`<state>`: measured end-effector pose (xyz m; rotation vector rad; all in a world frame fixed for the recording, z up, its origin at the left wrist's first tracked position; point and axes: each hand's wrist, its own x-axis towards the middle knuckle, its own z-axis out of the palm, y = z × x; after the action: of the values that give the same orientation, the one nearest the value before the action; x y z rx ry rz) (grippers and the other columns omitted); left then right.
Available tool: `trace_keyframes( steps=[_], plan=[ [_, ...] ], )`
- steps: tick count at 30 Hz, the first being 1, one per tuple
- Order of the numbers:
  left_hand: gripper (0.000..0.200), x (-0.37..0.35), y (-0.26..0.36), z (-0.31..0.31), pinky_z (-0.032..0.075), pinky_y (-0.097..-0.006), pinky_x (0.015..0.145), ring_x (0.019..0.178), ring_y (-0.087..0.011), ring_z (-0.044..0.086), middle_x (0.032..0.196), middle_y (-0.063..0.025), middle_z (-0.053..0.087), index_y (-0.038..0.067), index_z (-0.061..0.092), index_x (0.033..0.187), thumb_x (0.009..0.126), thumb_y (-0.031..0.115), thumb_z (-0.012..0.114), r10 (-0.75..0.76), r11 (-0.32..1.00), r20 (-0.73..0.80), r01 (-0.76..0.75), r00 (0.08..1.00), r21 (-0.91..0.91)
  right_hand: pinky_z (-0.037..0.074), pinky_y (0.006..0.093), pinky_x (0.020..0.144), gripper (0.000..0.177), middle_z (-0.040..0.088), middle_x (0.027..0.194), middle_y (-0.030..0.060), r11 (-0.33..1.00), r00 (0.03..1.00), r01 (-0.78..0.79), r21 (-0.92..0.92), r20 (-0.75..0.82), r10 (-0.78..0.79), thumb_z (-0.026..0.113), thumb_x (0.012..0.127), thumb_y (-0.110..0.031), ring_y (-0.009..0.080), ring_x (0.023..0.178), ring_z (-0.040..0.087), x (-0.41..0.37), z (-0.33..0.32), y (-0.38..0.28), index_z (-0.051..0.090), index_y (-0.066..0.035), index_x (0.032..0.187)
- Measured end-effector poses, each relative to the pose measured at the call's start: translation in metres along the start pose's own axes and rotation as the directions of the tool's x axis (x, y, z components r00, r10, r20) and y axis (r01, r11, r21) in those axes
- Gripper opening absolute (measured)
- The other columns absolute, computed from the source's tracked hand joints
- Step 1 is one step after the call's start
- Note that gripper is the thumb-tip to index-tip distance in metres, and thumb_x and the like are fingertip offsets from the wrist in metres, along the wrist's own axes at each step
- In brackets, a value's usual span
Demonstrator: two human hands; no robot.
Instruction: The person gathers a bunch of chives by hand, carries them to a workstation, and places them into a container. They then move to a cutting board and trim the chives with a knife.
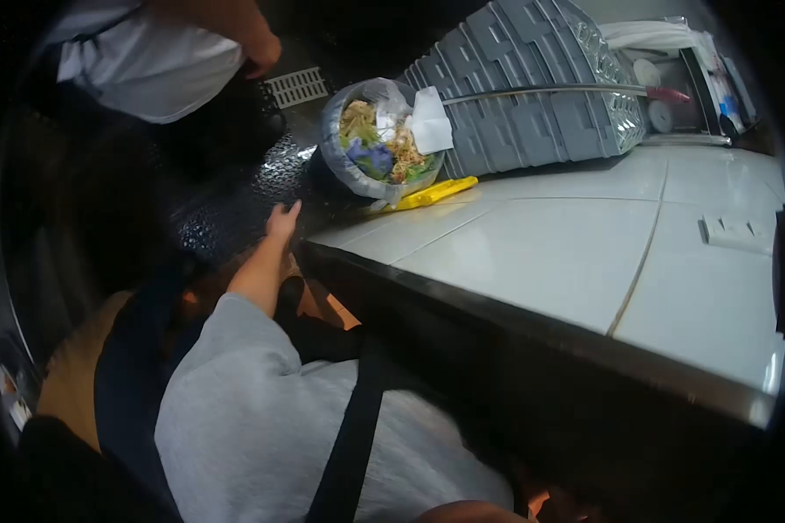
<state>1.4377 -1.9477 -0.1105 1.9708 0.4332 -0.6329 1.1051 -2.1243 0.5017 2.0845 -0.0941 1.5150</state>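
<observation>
My left hand [283, 220] reaches out beside the counter's dark edge, with fingers apart and nothing seen in it. Beyond it stands a round bin [333, 150] lined with clear plastic, holding food scraps, a blue-purple piece and white paper. The hand is short of the bin and does not touch it. A yellow object [436, 193] lies against the bin's base on the white tiled counter [541, 253]. Some bare skin shows at the bottom edge, perhaps my right arm; no right hand can be made out there.
Grey ribbed crates [532, 96] stand behind the counter, with a thin metal rod [549, 88] across them. A white fitting [737, 234] is at the right. A person in a white top [161, 65] stands at the upper left, near a floor grate [296, 88]. The dark floor looks wet.
</observation>
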Motion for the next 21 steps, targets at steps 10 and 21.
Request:
trace_keyframes(
  steps=[10, 21],
  plan=[
    [0.072, -0.281, -0.208, -0.082, 0.036, -0.0364, 0.101, 0.124, -0.0297, 0.044, 0.134, -0.0185, 0.046, 0.006, 0.034, 0.139, 0.081, 0.031, 0.068, -0.137, 0.974, 0.491, 0.206, 0.860, -0.089, 0.022, 0.0402, 0.107, 0.024, 0.047, 0.130, 0.0141, 0.832, 0.982, 0.105, 0.545, -0.188, -0.001, 0.063, 0.084, -0.016, 0.0258, 0.129, 0.027, 0.022, 0.032, -0.023, 0.065, -0.011, 0.107],
    [0.054, -0.516, -0.361, -0.069, 0.043, -0.0355, 0.093, 0.110, -0.0278, 0.055, 0.118, -0.0155, 0.059, 0.004, 0.059, 0.118, 0.082, 0.044, 0.064, -0.290, 0.851, -0.213, 0.150, 0.933, -0.503, 0.034, 0.0398, 0.099, 0.028, 0.048, 0.127, 0.0192, 0.571, 0.916, 0.294, 0.766, -0.397, 0.062, 0.070, 0.081, -0.026, 0.0297, 0.118, 0.042, 0.059, 0.067, -0.030, 0.069, -0.011, 0.104]
  ],
)
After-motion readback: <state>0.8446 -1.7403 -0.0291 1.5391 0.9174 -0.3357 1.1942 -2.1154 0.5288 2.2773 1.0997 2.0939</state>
